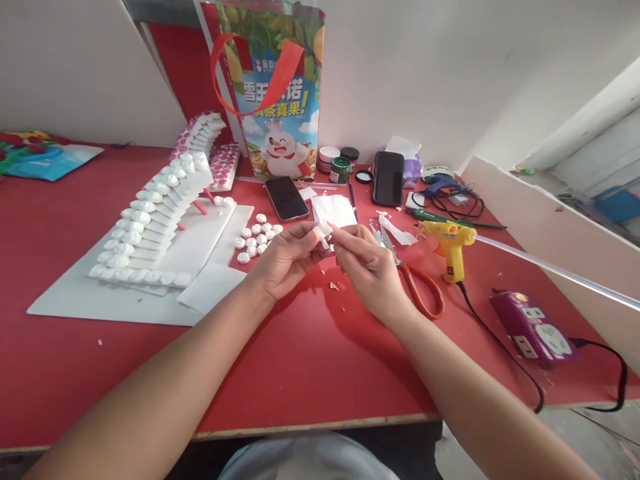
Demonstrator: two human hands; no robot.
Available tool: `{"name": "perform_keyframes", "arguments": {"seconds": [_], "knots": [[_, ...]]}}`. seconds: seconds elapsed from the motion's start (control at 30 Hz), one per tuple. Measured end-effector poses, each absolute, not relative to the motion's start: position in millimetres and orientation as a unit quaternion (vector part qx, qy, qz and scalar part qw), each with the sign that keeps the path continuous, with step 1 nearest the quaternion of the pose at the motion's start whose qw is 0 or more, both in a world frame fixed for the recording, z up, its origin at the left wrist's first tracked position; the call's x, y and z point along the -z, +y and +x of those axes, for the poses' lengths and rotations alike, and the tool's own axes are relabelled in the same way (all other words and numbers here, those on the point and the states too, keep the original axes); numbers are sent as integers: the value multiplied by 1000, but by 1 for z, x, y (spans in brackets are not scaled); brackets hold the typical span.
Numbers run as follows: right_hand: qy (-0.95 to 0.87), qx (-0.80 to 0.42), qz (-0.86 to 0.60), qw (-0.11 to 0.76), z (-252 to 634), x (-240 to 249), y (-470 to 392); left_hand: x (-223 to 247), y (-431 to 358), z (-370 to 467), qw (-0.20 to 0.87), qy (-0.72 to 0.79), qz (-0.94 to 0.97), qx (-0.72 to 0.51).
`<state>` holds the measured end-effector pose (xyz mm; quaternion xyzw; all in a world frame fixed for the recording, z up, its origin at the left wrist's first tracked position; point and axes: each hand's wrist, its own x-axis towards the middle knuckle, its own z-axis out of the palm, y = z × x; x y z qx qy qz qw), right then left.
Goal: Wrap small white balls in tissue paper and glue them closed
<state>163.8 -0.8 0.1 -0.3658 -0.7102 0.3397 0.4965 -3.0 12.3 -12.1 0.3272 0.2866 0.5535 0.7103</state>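
Over the middle of the red table, my left hand (290,257) pinches a small folded piece of white paper (324,231). My right hand (369,263) meets it there, its fingers closed on the same piece. Just left of my hands lies a group of small white rolled paper buds (254,240). Behind them is a stack of white paper squares (334,211). Scissors with red handles (425,293) rest beside my right hand. Further left, a curved white paper model (155,213) edged with similar buds stands on a white board (65,300).
A yellow glue gun (451,250) with a long glue stick and a purple power strip (533,330) are at the right, with cords trailing. Two phones (287,198), paint jars (340,169) and a blue gift bag (280,100) stand behind. Paper scraps (397,230) lie about.
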Motion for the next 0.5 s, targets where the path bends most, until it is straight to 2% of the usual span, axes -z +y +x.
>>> {"name": "perform_keyframes", "arguments": {"seconds": [0.13,0.5], "knots": [[-748,-252,-371,490,164,3,-4,9,11,0,713,308,319,-543],[-790,-137,-370,468,172,9,3,10,13,0,708,337,318,-532]]}}
